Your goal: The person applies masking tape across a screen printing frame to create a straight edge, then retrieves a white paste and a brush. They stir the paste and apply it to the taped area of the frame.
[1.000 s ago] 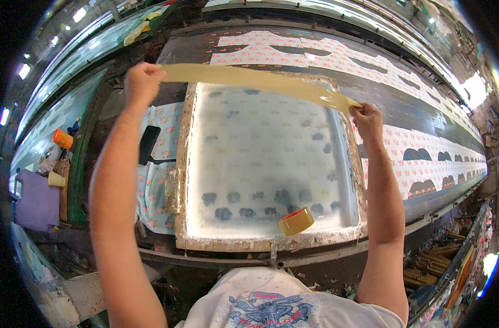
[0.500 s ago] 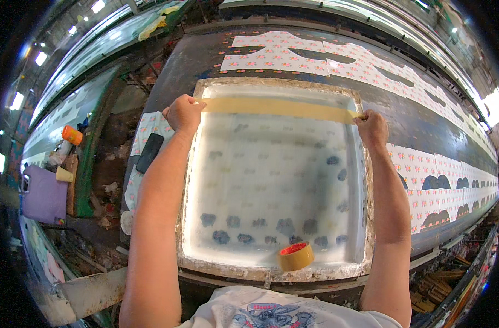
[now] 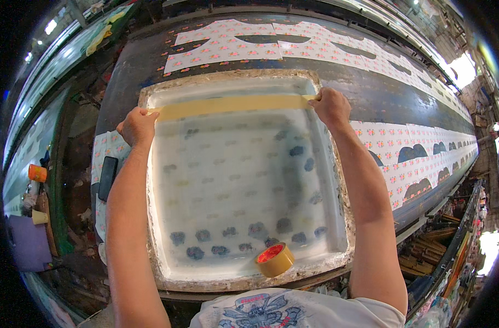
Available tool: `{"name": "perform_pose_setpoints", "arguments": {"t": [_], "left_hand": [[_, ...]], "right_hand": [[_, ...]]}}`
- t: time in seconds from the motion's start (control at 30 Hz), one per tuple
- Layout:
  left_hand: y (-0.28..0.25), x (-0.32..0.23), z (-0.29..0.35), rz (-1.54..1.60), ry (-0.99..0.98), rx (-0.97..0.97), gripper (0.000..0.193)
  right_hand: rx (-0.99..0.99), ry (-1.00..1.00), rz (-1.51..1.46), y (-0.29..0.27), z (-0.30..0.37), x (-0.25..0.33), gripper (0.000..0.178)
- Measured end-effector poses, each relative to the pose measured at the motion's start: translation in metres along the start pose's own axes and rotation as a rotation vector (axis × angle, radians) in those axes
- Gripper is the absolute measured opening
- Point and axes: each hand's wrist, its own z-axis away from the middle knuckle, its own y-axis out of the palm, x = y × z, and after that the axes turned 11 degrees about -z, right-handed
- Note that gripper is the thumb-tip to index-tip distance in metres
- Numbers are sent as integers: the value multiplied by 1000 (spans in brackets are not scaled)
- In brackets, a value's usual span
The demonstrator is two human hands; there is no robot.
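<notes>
A strip of tan packing tape (image 3: 233, 108) is stretched taut across the far part of a framed printing screen (image 3: 146, 218). My left hand (image 3: 138, 127) pinches its left end at the frame's left side. At the far right corner of the frame, my right hand (image 3: 331, 106) pinches the other end. The screen's pale mesh (image 3: 222, 180) carries rows of dark blotches, densest along the near side. A tape roll (image 3: 275, 260) with a red core rests at the near edge of the screen.
White fabric pieces with pink flowers (image 3: 227, 57) lie on the long dark table (image 3: 359, 87), with more flowered fabric (image 3: 386, 136) to the right. A black phone (image 3: 108, 178) lies left of the frame. An orange container (image 3: 37, 173) and a purple jug (image 3: 28, 240) stand far left.
The view has shifted, so the whole scene sits further left. Both hands still pinch the tape ends, and the strip stays stretched over the far part of the screen.
</notes>
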Motion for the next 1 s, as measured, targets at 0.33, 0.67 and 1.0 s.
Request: {"name": "perform_pose_setpoints", "arguments": {"t": [0.33, 0.67, 1.0], "left_hand": [[1, -10, 3, -38, 101, 20, 36], [9, -3, 0, -38, 128, -25, 35], [-3, -8, 12, -56, 158, 70, 30]], "right_hand": [[-8, -78, 157, 9, 6, 1, 28], [-65, -206, 223, 34, 3, -4, 24], [-18, -218, 260, 35, 4, -2, 23]]}}
